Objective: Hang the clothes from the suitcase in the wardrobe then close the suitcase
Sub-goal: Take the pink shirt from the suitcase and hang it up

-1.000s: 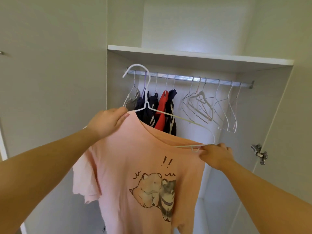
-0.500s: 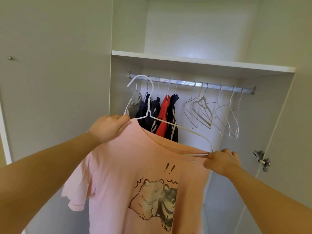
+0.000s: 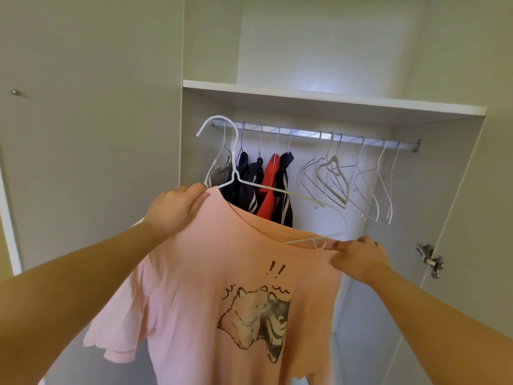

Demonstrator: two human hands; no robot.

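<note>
White wardrobe (image 3: 319, 45) stands open beyond both hands, its silver metal rail (image 3: 305, 133) above them carrying dark and red garments (image 3: 266, 184) and bare wire hangers (image 3: 369, 187). A pale pink cotton T-shirt with a cartoon print (image 3: 208, 273) is stretched between the hands on a thin white wire hanger (image 3: 277, 189), probably to seat its shoulders before hooking. Left hand (image 3: 177, 209), arm raised, grips the shirt's shoulder; right hand (image 3: 358, 257), lower, pinches the hanger's end with the fabric
</note>
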